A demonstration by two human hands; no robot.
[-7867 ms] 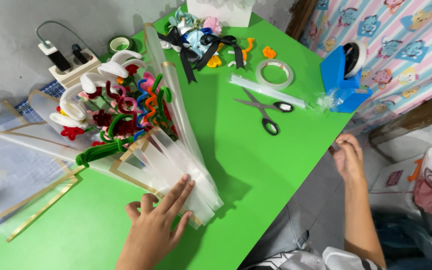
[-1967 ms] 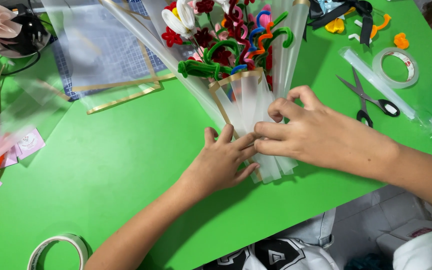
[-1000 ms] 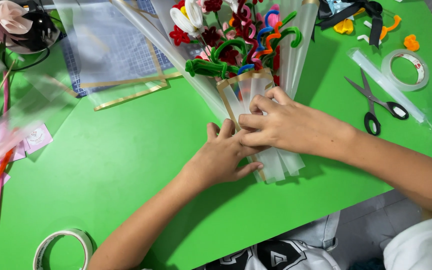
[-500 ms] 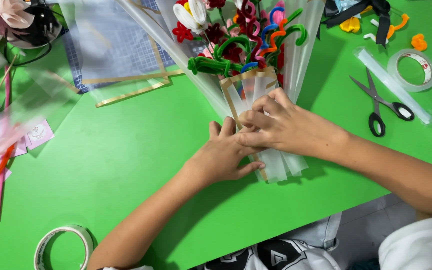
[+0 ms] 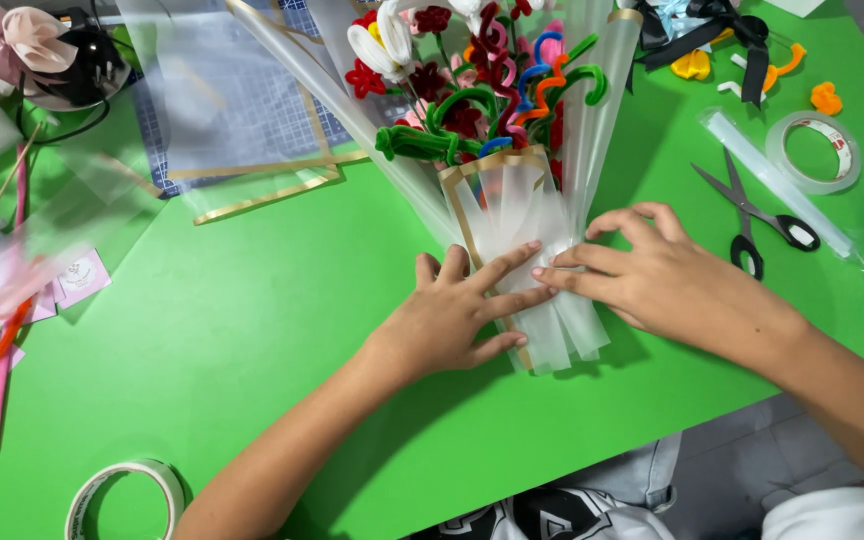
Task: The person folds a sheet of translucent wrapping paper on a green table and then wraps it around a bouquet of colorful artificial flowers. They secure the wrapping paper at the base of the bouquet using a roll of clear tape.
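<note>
Nearest you, a tape roll lies at the table's front edge, out of the way of both hands. Just beyond it, your left hand lies flat with its fingers spread over the lower end of the bouquet, likely pinning the wrap to the table so it cannot spring open. Your right hand meets it from the other side, fingers stretched and pressing on the same narrow neck of the wrap, where the frosted sheets gather; neither hand pinches anything. The bouquet lies at the table's middle, stems toward you, and its flowers of bent pipe cleaner fan away from you inside the gold-edged wrap. To the right, within easy reach of your right hand, lie scissors, a clear strip and a second tape roll. To the left, spare wrap sheets cover a grid mat. Farthest back sit a pink bow and a black ribbon.
</note>
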